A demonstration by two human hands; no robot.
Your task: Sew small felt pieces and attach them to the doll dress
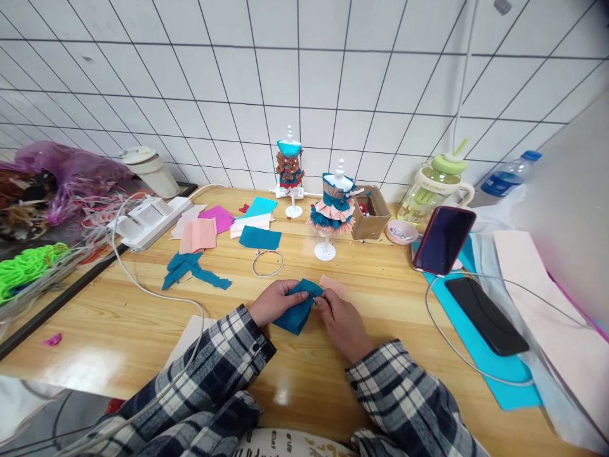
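Both hands are on one folded piece of dark teal crepe paper, low over the front middle of the table. My left hand grips its upper left part, thumb on top. At its upper right corner, my right hand pinches the edge between thumb and fingertips. A pink paper piece lies just behind the right hand. Farther back stand two small white dress-form stands; the nearer one wears a ruffled teal and pink paper dress, the other a brown, red and blue dress.
Left of the stands lie a wire ring, a teal rectangle, teal scraps and pink sheets. A power strip with a trailing cable is at left. Rightward are a cardboard box, bowl, propped phone and green-lidded jug.
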